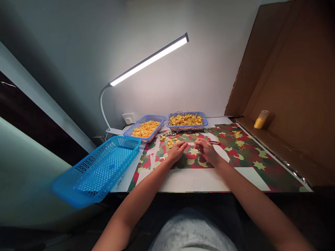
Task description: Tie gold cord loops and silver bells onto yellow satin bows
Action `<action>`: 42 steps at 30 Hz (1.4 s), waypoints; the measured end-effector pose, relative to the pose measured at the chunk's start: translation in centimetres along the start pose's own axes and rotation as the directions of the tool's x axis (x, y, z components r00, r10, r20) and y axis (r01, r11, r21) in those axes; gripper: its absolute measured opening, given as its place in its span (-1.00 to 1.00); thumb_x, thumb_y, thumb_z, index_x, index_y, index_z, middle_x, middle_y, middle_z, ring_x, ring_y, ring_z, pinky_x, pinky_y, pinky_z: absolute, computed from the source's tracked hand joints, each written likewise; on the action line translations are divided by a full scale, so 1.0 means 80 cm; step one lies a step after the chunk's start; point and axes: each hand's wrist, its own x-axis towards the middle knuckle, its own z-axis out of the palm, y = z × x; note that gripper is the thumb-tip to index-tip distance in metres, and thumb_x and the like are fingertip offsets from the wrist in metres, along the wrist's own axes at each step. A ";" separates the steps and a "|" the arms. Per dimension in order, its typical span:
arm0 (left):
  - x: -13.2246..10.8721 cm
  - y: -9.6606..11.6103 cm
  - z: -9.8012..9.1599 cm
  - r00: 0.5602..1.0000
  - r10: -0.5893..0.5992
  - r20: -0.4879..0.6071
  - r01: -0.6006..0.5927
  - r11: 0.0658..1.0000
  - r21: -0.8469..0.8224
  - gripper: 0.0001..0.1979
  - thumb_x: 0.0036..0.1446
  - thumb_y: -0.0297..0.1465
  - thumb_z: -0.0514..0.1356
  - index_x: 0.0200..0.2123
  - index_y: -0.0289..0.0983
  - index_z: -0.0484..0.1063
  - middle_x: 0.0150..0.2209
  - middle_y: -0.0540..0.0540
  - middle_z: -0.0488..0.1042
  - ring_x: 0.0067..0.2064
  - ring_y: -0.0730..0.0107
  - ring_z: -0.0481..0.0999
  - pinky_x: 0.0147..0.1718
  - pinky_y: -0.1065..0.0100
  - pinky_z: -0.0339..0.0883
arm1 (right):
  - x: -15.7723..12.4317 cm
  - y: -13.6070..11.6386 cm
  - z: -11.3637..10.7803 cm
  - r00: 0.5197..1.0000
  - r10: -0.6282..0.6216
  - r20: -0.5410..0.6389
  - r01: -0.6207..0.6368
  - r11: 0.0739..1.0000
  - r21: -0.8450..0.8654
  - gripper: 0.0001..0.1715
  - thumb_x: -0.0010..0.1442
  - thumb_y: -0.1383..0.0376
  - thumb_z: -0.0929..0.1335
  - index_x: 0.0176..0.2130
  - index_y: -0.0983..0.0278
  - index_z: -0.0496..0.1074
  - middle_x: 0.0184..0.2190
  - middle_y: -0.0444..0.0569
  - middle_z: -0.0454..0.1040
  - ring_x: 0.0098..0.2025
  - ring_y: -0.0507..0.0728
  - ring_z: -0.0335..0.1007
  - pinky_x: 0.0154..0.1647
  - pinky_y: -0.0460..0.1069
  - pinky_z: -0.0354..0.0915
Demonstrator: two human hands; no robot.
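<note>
Above the middle of the patterned table cover, my left hand [177, 150] is closed in a pinch, its fingertips pointing right. Facing it a short gap away, my right hand [206, 149] has its fingers curled and pressed together. What either pinch holds is too small to make out. A pink-handled tool [214, 142], perhaps thread snips, is by the right hand; part of it is hidden. Several yellow-gold pieces [171, 143] lie just beyond my left hand, near small shiny metallic round items [169, 134].
A blue-purple basket [162, 122] holds yellow pieces; another basket [206, 124] holds gold corded pieces. The large blue basket [123, 167] stands left. Gold pieces [238, 139] lie right, near a yellow-filled container [261, 119] by cardboard [295, 87]. A lit lamp [151, 60] hangs over.
</note>
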 end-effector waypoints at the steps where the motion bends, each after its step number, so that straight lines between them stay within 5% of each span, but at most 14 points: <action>1: 0.000 0.000 0.000 1.000 -0.001 0.001 0.001 1.000 -0.006 -0.69 0.24 -0.25 0.15 -0.05 -0.33 0.40 -0.10 -0.13 0.46 -0.16 0.28 0.50 -0.19 0.18 0.45 | -0.001 -0.003 0.001 1.000 0.003 -0.001 -0.003 1.000 0.006 -0.60 0.15 0.20 0.37 -0.61 0.27 0.23 -0.66 -0.23 0.15 -0.58 -0.03 0.08 -0.48 -0.08 0.16; 9: -0.001 -0.009 -0.010 0.999 -0.040 -0.016 0.038 0.994 -0.101 -0.68 0.24 -0.26 0.15 -0.02 -0.33 0.39 -0.06 -0.15 0.45 -0.12 0.26 0.50 -0.16 0.15 0.45 | 0.005 -0.030 -0.013 0.992 -0.002 -0.125 0.017 0.993 0.118 -0.54 0.03 0.15 0.29 -0.66 0.20 -0.05 -0.70 -0.21 -0.11 -0.59 0.04 -0.14 -0.44 -0.01 0.14; 13: 0.002 -0.012 -0.012 0.998 -0.052 -0.031 0.046 0.984 -0.173 -0.70 0.25 -0.26 0.14 -0.04 -0.33 0.39 -0.10 -0.14 0.46 -0.17 0.31 0.50 -0.20 0.19 0.46 | 0.005 -0.023 -0.010 0.985 0.165 -0.043 -0.158 0.978 0.133 -0.58 0.06 0.10 0.27 -0.67 0.20 0.06 -0.74 -0.21 -0.03 -0.63 0.01 -0.07 -0.52 -0.03 0.14; 18: 0.005 -0.015 -0.013 0.995 -0.079 -0.059 0.060 0.958 -0.279 -0.71 0.26 -0.26 0.13 -0.06 -0.33 0.40 -0.14 -0.13 0.47 -0.21 0.34 0.50 -0.25 0.23 0.46 | -0.004 -0.011 0.008 0.828 0.517 0.216 -0.532 0.846 0.013 -0.62 0.13 0.08 0.29 -0.49 0.32 0.42 -0.64 -0.04 0.40 -0.59 0.06 0.30 -0.52 -0.03 0.29; 22: 0.006 -0.017 -0.014 0.994 -0.109 -0.025 0.093 0.930 -0.356 -0.70 0.26 -0.26 0.14 -0.06 -0.34 0.39 -0.15 -0.13 0.47 -0.23 0.36 0.50 -0.27 0.25 0.46 | -0.010 -0.009 0.014 0.736 0.603 0.307 -0.622 0.781 -0.044 -0.71 0.15 0.16 0.35 -0.32 0.37 0.48 -0.51 0.01 0.51 -0.54 0.05 0.40 -0.44 -0.01 0.41; 29: 0.005 -0.019 -0.019 0.993 -0.106 0.050 0.117 0.908 -0.403 -0.70 0.26 -0.23 0.12 -0.09 -0.34 0.39 -0.20 -0.11 0.46 -0.28 0.39 0.49 -0.31 0.28 0.44 | -0.009 -0.002 0.011 0.833 0.506 0.225 -0.528 0.848 0.047 -0.77 0.05 0.28 0.48 -0.27 0.33 0.48 -0.48 -0.04 0.51 -0.51 0.00 0.41 -0.46 -0.10 0.41; 34: -0.001 -0.013 -0.015 0.996 -0.021 0.091 0.051 0.937 -0.345 -0.67 0.17 -0.16 0.17 -0.42 -0.32 0.40 -0.47 0.02 0.36 -0.46 0.49 0.32 -0.43 0.40 0.24 | -0.005 0.008 0.016 0.902 0.421 0.092 -0.431 0.889 0.154 -0.78 0.10 0.19 0.45 -0.25 0.25 0.51 -0.43 -0.08 0.49 -0.50 -0.03 0.39 -0.48 -0.13 0.39; 42: -0.013 0.005 -0.007 0.980 0.096 0.173 -0.060 0.978 -0.202 -0.67 0.12 -0.15 0.13 -0.50 -0.28 0.42 -0.49 0.00 0.36 -0.38 0.39 0.29 -0.31 0.38 0.16 | 0.000 0.014 0.015 0.942 0.325 -0.090 -0.308 0.937 0.164 -0.71 -0.13 0.18 0.56 -0.39 0.26 0.54 -0.46 -0.11 0.48 -0.45 -0.02 0.36 -0.39 -0.10 0.40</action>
